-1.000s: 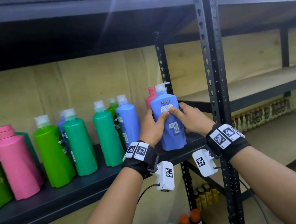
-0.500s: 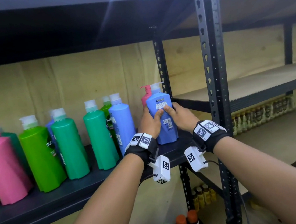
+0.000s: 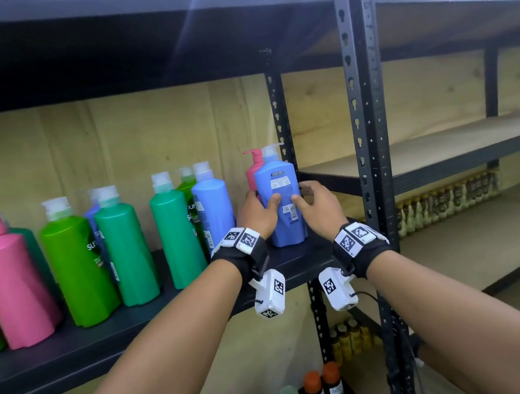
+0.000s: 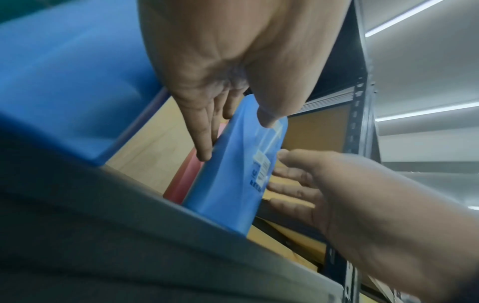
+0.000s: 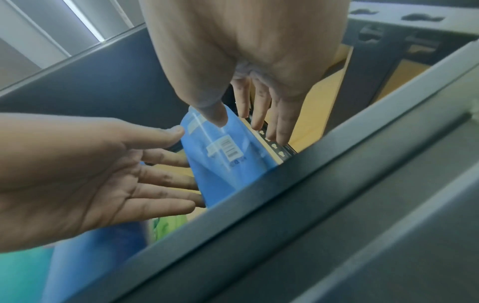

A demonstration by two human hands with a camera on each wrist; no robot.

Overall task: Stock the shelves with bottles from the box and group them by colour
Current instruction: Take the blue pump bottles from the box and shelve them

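A blue pump bottle point(image 3: 274, 179) stands upright at the right end of the dark shelf point(image 3: 291, 259), just in front of a pink pump bottle point(image 3: 251, 172). My left hand point(image 3: 258, 211) lies against its left side with straight fingers, the thumb on the front label. My right hand point(image 3: 317, 206) touches the label with its thumb only. Its fingers are straight and stretch past the bottle's right side. The left wrist view shows the blue pump bottle point(image 4: 233, 174) between both hands, and so does the right wrist view point(image 5: 233, 164).
Left of it on the same shelf stand a blue bottle point(image 3: 213, 208), several green bottles point(image 3: 126, 252) and a pink one point(image 3: 11, 280). A black upright post point(image 3: 360, 154) rises close to my right hand. Beyond it is a bare wooden shelf point(image 3: 440, 152). Small bottles point(image 3: 324, 389) stand below.
The blue pump bottle has gone a little further back on the shelf, in front of the pink one. Both hands have slackened from a firm hold to straight fingers.
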